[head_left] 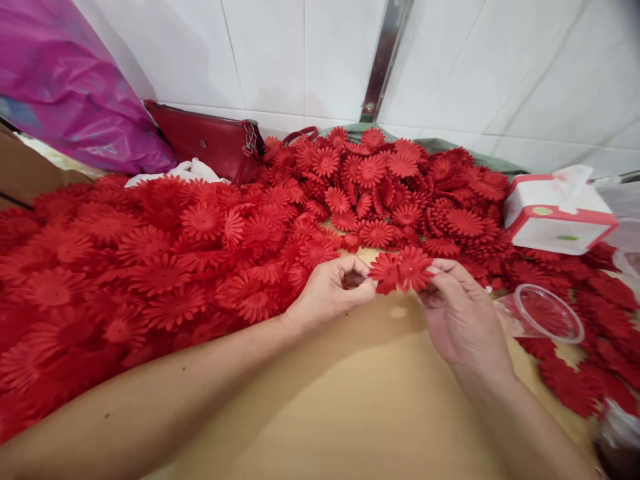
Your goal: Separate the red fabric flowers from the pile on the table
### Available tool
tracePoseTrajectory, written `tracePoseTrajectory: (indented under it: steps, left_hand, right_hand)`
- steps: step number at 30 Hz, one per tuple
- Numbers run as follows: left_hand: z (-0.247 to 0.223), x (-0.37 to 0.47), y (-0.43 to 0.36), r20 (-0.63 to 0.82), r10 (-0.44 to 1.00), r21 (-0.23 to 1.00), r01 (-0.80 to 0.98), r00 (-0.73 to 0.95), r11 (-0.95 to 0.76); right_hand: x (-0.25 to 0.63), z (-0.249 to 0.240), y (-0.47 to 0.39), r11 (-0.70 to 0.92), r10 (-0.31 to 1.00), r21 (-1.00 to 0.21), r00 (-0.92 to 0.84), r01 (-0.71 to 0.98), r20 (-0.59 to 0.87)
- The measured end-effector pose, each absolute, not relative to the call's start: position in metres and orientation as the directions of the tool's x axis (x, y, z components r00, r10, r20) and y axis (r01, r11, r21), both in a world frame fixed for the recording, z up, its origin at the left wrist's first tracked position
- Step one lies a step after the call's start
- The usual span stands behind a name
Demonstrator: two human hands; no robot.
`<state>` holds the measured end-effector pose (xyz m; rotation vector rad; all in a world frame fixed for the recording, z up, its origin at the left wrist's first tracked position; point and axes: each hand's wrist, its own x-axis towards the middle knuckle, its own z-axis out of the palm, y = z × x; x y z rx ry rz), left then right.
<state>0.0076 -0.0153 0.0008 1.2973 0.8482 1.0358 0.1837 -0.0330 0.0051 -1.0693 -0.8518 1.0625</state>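
Two red petalled flower pieces are held side by side over the tan table [320, 413]. My left hand [340, 288] pinches the edge of the left flower piece [386, 272] between thumb and forefinger. On the other side, my right hand [460, 310] grips the edge of the right flower piece [414, 268]. The two pieces touch or overlap in the middle. A wide heap of red flower pieces [160, 273] spreads to the left, and a taller pile [370, 170] rises behind my hands.
A tissue box [560, 227] stands at the right, with a clear plastic tub [549, 313] lying in front of it. At the back left are a dark red handbag [205, 143], a white cloth [185, 171] and a purple bag [85, 87], against a tiled wall.
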Motion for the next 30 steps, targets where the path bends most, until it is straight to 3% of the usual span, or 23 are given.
tracePoseTrajectory:
  steps: [6,9,11,13,15,17,19,22,25,27,30]
  left_hand:
    - [0.006,0.001,-0.01,0.195,0.971,0.966,-0.2,0.14,-0.166]
    - [0.009,-0.003,-0.012,0.235,0.952,0.964,-0.171,0.195,-0.203]
    - [0.011,-0.004,-0.017,0.336,0.886,0.941,-0.066,0.32,-0.333]
    - [0.013,-0.003,-0.024,0.467,0.709,0.815,0.054,0.529,-0.577]
    - [0.015,-0.001,-0.031,0.496,0.474,0.566,0.143,0.727,-0.812]
    - [0.016,0.001,-0.037,0.442,0.326,0.345,0.177,0.836,-0.922]
    - [0.015,0.003,-0.041,0.418,0.273,0.288,0.159,0.867,-0.944]
    - [0.012,0.006,-0.041,0.51,0.416,0.44,0.187,0.753,-0.878]
    - [0.01,0.007,-0.037,0.584,0.703,0.665,0.258,0.405,-0.701]
    - [0.008,0.008,-0.034,0.508,0.804,0.79,0.206,0.309,-0.578]
    - [0.006,0.008,-0.029,0.294,0.883,0.937,0.073,0.366,-0.342]
  right_hand:
    - [0.193,0.012,-0.028,0.22,0.931,-0.918,0.351,-0.331,0.096]
    - [0.197,0.014,-0.025,0.224,0.922,-0.902,0.379,-0.37,0.074]
    - [0.197,0.014,-0.024,0.217,0.925,-0.901,0.375,-0.375,0.066]
    - [0.197,0.013,-0.025,0.221,0.931,-0.91,0.355,-0.35,0.089]
    - [0.198,0.011,-0.025,0.222,0.938,-0.926,0.325,-0.305,0.118]
    - [0.198,0.01,-0.026,0.2,0.95,-0.941,0.287,-0.272,0.119]
    - [0.198,0.009,-0.028,0.168,0.961,-0.951,0.257,-0.26,0.1]
    - [0.197,0.012,-0.031,0.129,0.972,-0.963,0.221,-0.237,0.076]
    - [0.191,0.016,-0.036,0.088,0.99,-0.973,0.129,-0.215,0.061]
    - [0.187,0.016,-0.04,0.058,0.998,-0.98,0.032,-0.192,0.053]
    - [0.183,0.011,-0.044,0.095,0.994,-0.992,-0.039,-0.08,0.098]
